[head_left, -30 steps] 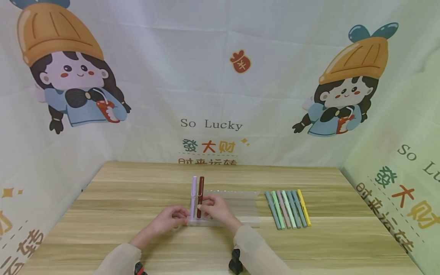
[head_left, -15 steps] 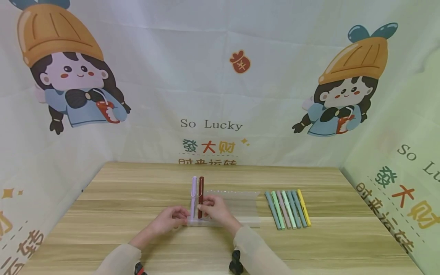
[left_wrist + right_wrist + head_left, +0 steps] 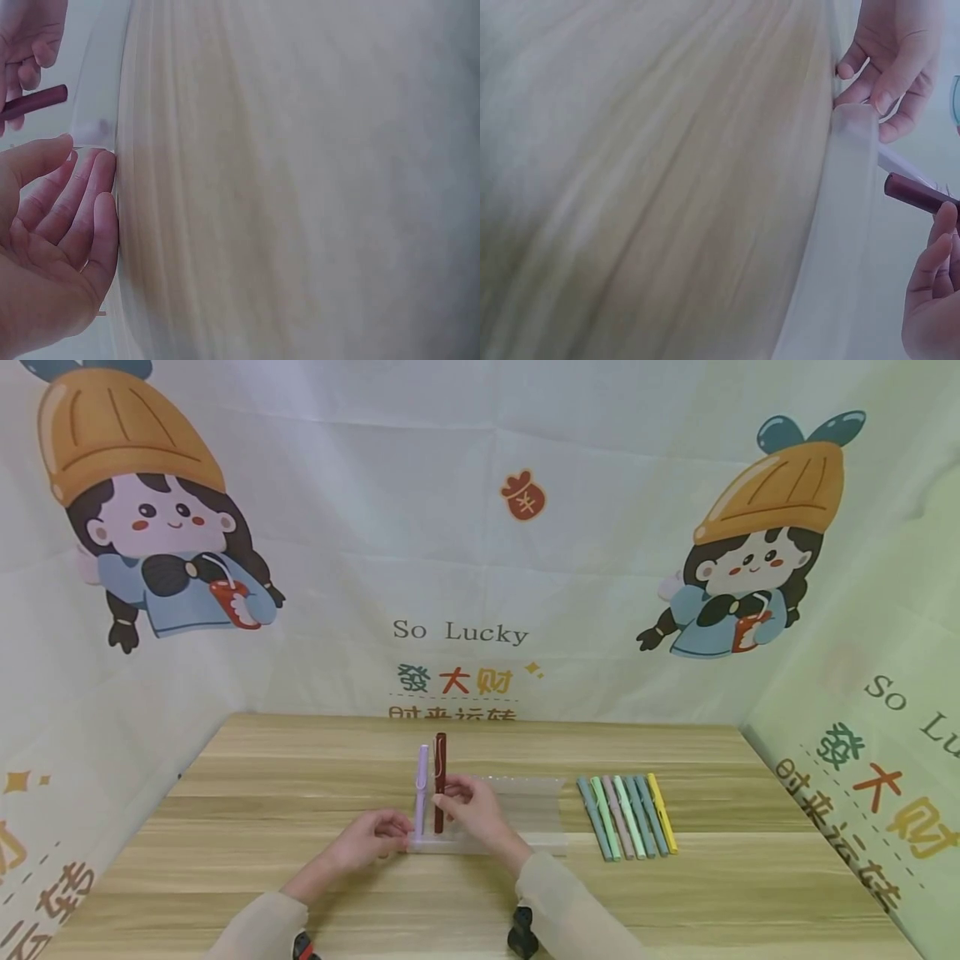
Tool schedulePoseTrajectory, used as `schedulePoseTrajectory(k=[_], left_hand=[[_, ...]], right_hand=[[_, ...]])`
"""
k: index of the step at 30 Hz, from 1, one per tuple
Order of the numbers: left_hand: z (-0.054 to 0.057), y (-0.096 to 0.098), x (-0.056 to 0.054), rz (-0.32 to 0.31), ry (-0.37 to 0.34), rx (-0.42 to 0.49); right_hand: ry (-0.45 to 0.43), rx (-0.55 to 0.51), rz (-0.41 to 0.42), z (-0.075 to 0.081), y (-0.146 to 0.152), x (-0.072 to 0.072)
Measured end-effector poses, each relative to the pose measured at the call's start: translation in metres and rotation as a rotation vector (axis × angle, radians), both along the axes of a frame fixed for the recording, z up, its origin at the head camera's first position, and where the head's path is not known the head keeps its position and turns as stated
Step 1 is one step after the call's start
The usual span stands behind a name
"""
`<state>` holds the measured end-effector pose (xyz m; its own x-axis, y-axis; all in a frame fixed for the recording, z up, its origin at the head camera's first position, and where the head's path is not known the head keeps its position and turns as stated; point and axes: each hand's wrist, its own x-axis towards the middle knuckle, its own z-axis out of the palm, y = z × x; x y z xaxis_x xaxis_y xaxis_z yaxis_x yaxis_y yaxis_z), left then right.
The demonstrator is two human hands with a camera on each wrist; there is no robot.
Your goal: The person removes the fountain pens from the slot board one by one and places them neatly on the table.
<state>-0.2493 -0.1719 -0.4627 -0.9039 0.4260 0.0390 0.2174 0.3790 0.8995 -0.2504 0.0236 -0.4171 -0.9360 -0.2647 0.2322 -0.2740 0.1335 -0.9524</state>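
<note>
A clear plastic pen rack (image 3: 525, 810) lies in front of me, a raised bar along its near edge. My left hand (image 3: 375, 835) pinches its near left corner between thumb and fingers, as the right wrist view shows. A lilac pen (image 3: 422, 789) rests on the rack's left end, its clip end pointing away. Just right of it, my right hand (image 3: 474, 810) holds a dark red pen (image 3: 440, 768) between thumb and fingertips. In the right wrist view, the lower end of this dark red pen (image 3: 915, 193) hangs above the rack's bar (image 3: 832, 247), apart from it.
To the right of the rack, several pens lie side by side on the wooden table (image 3: 262, 777): grey-blue, green, mauve, pale mint and a yellow pen (image 3: 663, 814) at the far right. A printed cloth (image 3: 360, 527) stands behind and along both sides.
My right hand has lifted the dark red pen a little, up and away from the rack's near bar. The left hand, the lilac pen and the rack stay as they were.
</note>
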Motion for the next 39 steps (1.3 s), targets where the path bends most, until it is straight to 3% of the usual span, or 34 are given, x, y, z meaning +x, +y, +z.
schedulePoseTrajectory(k=[7, 16, 23, 30, 39], left_hand=[[-0.001, 0.000, 0.000, -0.009, 0.008, 0.000], [0.001, -0.002, 0.001, -0.027, 0.010, 0.015], [0.000, -0.003, 0.002, -0.082, 0.071, 0.078], [0.000, -0.001, 0.001, -0.022, 0.023, 0.021], [-0.003, -0.001, -0.001, -0.007, 0.007, 0.004]], right_hand=[[0.011, -0.024, 0.012, 0.002, 0.012, 0.000], [-0.025, 0.019, -0.015, 0.001, 0.034, 0.001], [-0.014, 0.051, -0.025, 0.004, 0.053, 0.003], [-0.014, 0.074, -0.056, 0.008, 0.069, 0.007], [-0.007, 0.092, -0.103, 0.007, 0.092, 0.010]])
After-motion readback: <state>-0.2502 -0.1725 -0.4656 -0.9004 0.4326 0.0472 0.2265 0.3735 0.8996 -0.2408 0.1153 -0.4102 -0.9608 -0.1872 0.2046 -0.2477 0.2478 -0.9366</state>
